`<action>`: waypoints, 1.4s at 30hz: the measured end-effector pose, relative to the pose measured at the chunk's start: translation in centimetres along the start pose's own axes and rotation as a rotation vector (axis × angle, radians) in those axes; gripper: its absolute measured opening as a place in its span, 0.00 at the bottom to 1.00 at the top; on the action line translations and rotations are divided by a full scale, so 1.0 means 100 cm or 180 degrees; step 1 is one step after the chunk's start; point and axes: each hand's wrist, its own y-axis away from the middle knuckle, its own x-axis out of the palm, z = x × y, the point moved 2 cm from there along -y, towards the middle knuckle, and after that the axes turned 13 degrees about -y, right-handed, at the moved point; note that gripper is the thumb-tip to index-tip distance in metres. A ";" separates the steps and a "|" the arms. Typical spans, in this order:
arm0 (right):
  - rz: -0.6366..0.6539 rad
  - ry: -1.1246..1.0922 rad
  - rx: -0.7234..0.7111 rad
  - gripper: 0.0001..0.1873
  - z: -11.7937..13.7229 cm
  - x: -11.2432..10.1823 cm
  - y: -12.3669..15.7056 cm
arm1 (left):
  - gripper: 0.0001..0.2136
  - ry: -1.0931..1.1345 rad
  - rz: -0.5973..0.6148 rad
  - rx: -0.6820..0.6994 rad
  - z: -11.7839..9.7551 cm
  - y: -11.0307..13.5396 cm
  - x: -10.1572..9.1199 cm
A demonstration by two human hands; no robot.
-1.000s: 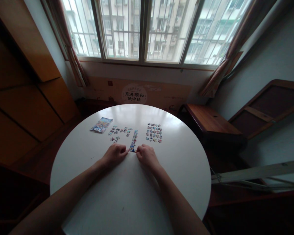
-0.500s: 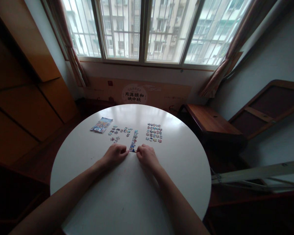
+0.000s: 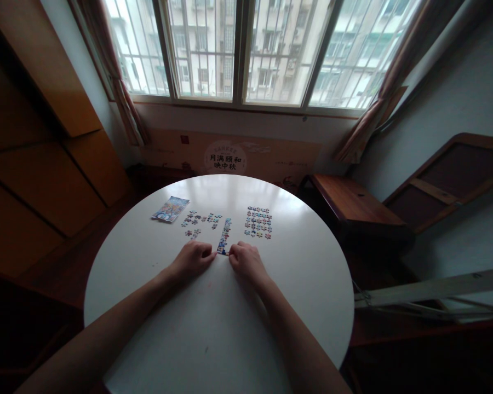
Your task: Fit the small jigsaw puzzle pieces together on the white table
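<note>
A narrow strip of joined jigsaw puzzle pieces (image 3: 224, 236) lies on the white round table (image 3: 205, 339), its near end between my two hands. My left hand (image 3: 195, 257) is closed, its thumb and finger at the strip's near left corner. From the other side my right hand (image 3: 246, 259), fingers curled, pinches at the near right corner. The fingers partly hide that end. Loose puzzle pieces (image 3: 194, 220) are scattered beyond my left hand. Farther right, more puzzle pieces (image 3: 258, 222) sit in neat rows.
A colourful printed sheet (image 3: 170, 209) lies at the table's far left. Behind the table stand a printed cardboard panel (image 3: 271, 156) and a barred window (image 3: 238, 54). A brown wooden bench (image 3: 353, 200) is at the right, orange cabinets (image 3: 78, 164) at the left.
</note>
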 end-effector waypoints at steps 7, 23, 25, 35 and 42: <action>0.0055 0.0052 0.0040 0.10 0.001 -0.001 0.000 | 0.17 -0.0056 0.0111 -0.0019 -0.001 -0.001 -0.001; 0.0048 -0.0002 0.0043 0.10 0.002 -0.001 0.000 | 0.17 -0.0072 0.0136 -0.0007 -0.001 -0.001 -0.002; 0.0039 0.0008 0.0032 0.10 0.001 -0.001 0.000 | 0.17 -0.0085 0.0115 -0.0007 -0.001 -0.001 -0.002; 0.0032 0.0015 0.0026 0.10 0.002 -0.002 0.001 | 0.17 -0.0067 0.0110 0.0005 -0.001 0.000 -0.001; -0.0027 -0.0001 -0.0006 0.09 0.000 0.000 0.000 | 0.17 -0.0092 0.0105 -0.0009 -0.001 0.000 0.000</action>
